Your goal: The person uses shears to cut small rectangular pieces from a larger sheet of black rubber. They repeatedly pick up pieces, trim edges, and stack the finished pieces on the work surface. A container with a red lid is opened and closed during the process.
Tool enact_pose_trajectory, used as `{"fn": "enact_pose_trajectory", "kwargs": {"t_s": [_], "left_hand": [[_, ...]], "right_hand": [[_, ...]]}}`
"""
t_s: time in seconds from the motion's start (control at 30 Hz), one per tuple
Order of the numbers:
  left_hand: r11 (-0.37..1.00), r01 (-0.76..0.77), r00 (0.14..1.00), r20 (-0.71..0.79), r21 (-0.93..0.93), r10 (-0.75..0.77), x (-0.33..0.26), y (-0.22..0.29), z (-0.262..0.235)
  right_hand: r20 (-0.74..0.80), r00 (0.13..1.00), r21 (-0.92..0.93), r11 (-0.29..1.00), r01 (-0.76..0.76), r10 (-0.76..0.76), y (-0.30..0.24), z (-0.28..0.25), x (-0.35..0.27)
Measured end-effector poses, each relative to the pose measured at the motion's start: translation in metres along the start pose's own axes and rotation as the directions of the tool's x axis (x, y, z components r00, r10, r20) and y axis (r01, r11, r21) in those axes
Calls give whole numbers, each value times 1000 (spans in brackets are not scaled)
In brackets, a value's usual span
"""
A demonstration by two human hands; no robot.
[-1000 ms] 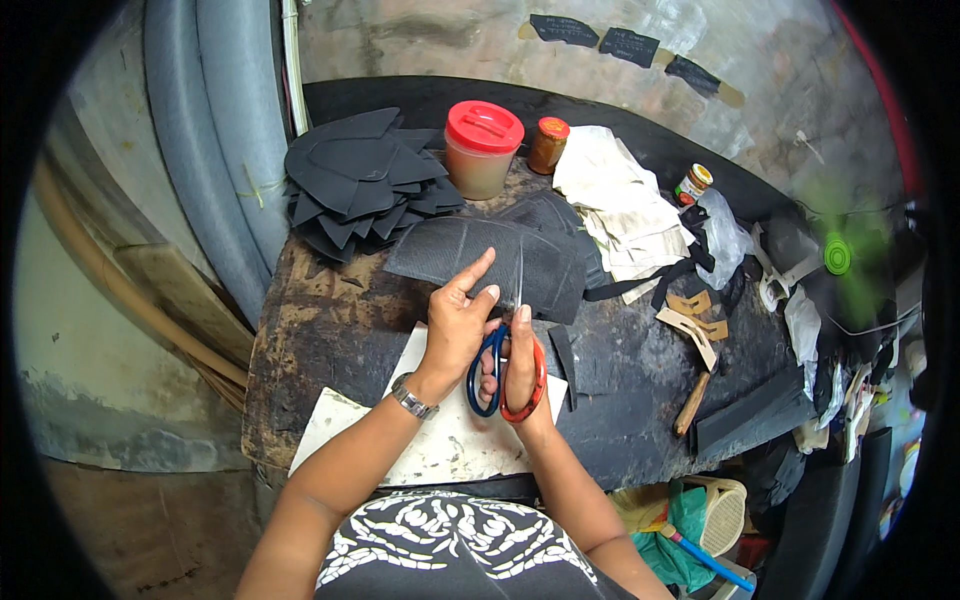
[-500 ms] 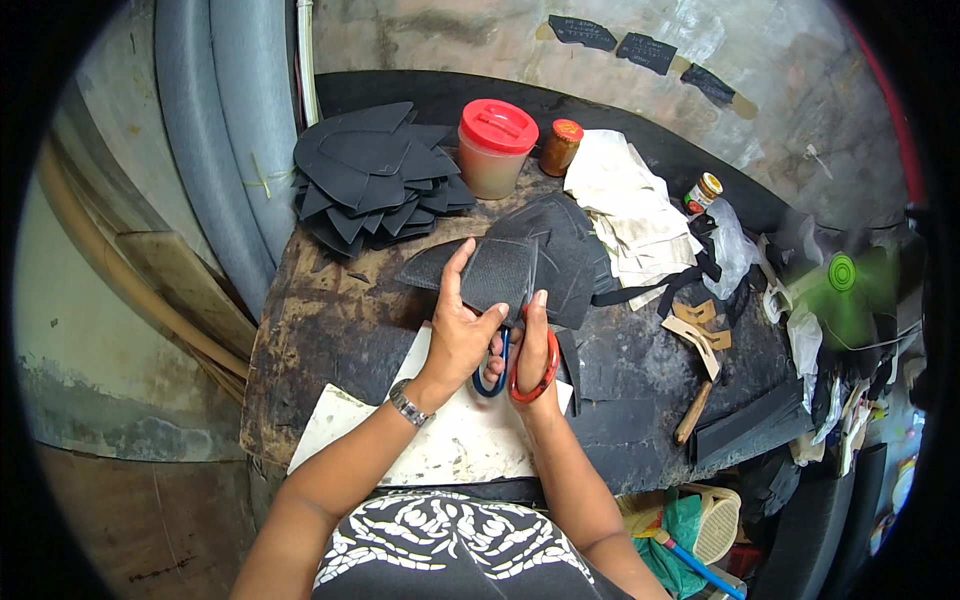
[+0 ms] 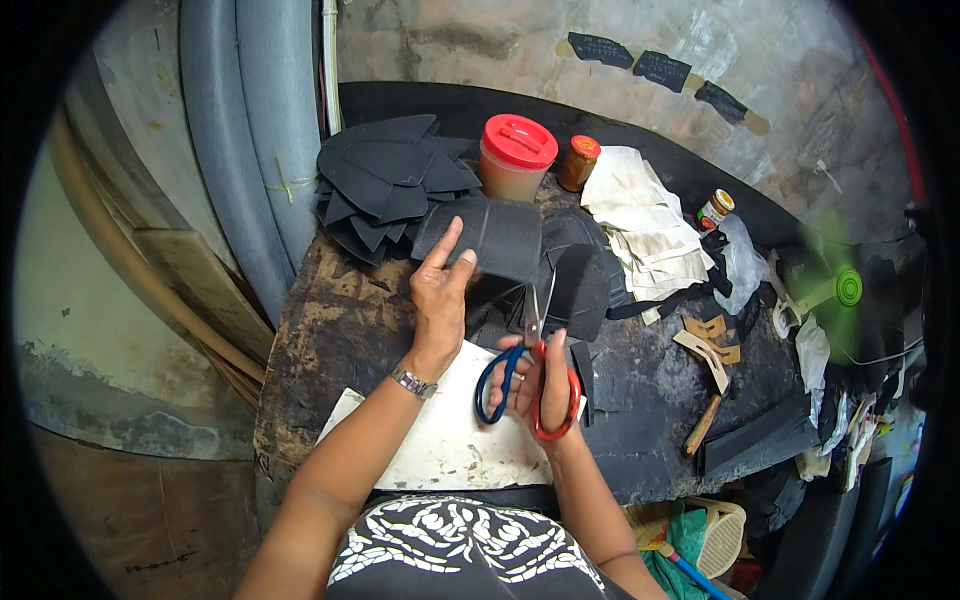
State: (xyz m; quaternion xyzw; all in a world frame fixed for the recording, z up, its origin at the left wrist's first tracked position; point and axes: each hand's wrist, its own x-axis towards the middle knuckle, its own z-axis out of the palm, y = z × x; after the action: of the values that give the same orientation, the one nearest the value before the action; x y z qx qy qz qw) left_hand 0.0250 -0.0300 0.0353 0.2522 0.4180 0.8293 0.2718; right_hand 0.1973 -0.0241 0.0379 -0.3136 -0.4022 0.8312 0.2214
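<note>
Left hand (image 3: 440, 290) pinned the black rubber sheet (image 3: 490, 240) flat, right hand (image 3: 535, 385) gripped the scissors (image 3: 530, 370); I'd keep it taut, cut slow.

- Red-lidded clear plastic jar (image 3: 515, 157), the landmark.
- Stack of dark cut pieces (image 3: 385, 180), left of it.
- Small orange-lidded jar (image 3: 577, 163), just right.
- Crumpled white cloths (image 3: 645, 225), farther right.
</note>
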Motion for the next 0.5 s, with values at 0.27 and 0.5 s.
{"fn": "enact_pose_trajectory", "kwargs": {"t_s": [0.27, 0.5], "left_hand": [[979, -13, 996, 92, 203, -6, -17, -6, 30], [965, 183, 981, 34, 189, -192, -26, -17, 31]], "right_hand": [[51, 984, -426, 887, 176, -171, -2, 3, -11], [-69, 998, -271, 962, -12, -7, -12, 4, 6]]}}
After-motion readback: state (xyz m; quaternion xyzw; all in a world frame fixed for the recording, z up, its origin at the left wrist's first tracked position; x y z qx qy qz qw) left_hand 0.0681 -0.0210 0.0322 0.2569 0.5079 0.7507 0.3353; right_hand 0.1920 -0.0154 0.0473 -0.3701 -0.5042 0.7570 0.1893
